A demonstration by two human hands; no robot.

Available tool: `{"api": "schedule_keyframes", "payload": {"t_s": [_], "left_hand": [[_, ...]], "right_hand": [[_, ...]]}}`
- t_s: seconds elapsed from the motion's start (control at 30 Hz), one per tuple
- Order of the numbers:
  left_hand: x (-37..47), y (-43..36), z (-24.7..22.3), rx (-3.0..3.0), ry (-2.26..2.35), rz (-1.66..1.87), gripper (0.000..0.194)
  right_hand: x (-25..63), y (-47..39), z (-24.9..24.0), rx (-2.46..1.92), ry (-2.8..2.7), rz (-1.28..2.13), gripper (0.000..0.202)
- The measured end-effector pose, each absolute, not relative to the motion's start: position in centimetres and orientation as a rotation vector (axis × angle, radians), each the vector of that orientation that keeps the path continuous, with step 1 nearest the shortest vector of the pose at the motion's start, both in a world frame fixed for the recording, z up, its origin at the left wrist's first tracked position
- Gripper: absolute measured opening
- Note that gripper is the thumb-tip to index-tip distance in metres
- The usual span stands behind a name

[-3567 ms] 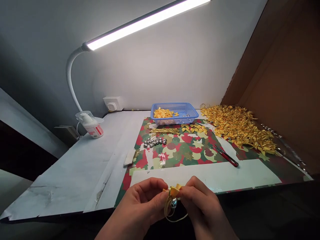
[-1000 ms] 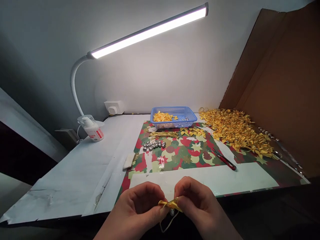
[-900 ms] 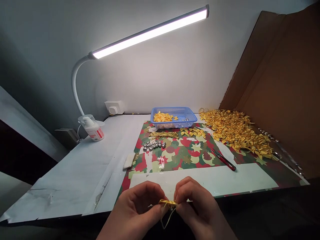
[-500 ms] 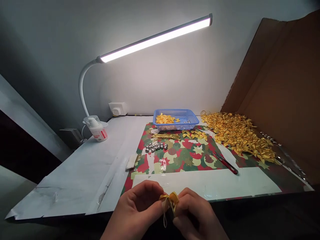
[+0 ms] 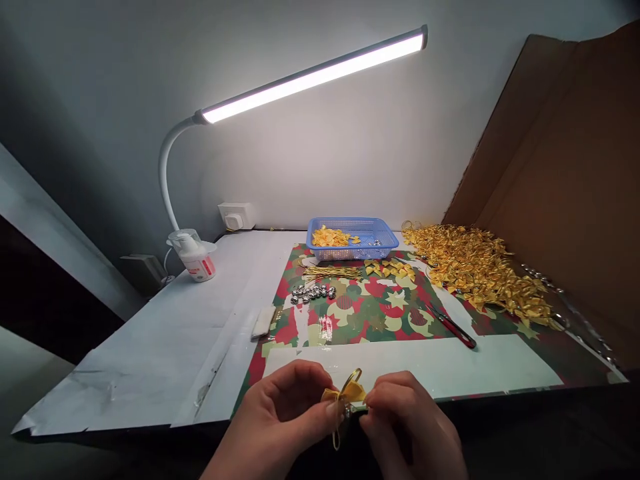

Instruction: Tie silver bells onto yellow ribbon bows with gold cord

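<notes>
Near the table's front edge, my left hand pinches a yellow ribbon bow between thumb and fingers. A small silver bell sits under the bow, partly covered by my thumb. Gold cord forms a loop hanging below, and another golden loop stands up behind the bow. My right hand is closed at the bow's right side, its fingertips pinching what looks like a cord end stretched from beside the bell. The fingers partly hide that end.
A blue basket holds yellow bows. Gold cords, loose bows and silver bells lie on the patterned mat. Red-handled scissors or snips lie right, before a heap of finished-looking bows. A lamp shines above.
My right hand has moved slightly right, away from the left, drawing the cord sideways. The bow has turned, so the bell and the upper golden loop now show.
</notes>
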State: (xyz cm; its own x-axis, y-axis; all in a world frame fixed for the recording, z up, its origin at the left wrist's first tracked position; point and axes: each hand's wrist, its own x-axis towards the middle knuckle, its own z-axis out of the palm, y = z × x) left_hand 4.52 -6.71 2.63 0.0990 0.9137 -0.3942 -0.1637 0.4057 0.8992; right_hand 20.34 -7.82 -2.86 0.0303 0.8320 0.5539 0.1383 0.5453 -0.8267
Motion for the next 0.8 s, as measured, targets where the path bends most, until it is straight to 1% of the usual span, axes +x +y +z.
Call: {"api": "schedule_keyframes", "payload": {"t_s": [0.13, 0.2, 0.27, 0.33, 0.53, 0.7, 0.8], "left_hand": [[4.59, -6.51, 2.67, 0.811, 1.175, 0.928, 0.025], [4.59, -6.48, 2.57, 0.778, 1.158, 0.929, 0.024], [4.56, -6.5, 2.37, 0.719, 1.137, 0.934, 0.024], [4.5, -6.52, 2.11, 0.68, 1.123, 0.937, 0.024], [4.32, -6.75, 1.69, 0.699, 1.123, 0.933, 0.022], [4.25, -6.65, 1.7, 0.791, 1.067, 0.878, 0.021], [4.24, -6.56, 1.71, 0.78, 1.052, 0.887, 0.022]], "right_hand": [[20.79, -7.3, -2.64, -0.896, -1.456, 0.729, 0.015], [20.94, -7.25, -2.94, -0.951, -1.425, 0.861, 0.012], [20.95, -7.33, -3.26, -1.056, -1.389, 1.042, 0.014], [20.84, -7.43, -3.41, -1.137, -1.372, 1.146, 0.017], [20.64, -7.38, -3.08, -1.094, -1.377, 1.085, 0.026], [20.71, -7.24, -3.02, -1.031, -1.587, 0.864, 0.02], [21.18, -7.16, -2.64, -1.051, -1.626, 0.925, 0.017]]}}
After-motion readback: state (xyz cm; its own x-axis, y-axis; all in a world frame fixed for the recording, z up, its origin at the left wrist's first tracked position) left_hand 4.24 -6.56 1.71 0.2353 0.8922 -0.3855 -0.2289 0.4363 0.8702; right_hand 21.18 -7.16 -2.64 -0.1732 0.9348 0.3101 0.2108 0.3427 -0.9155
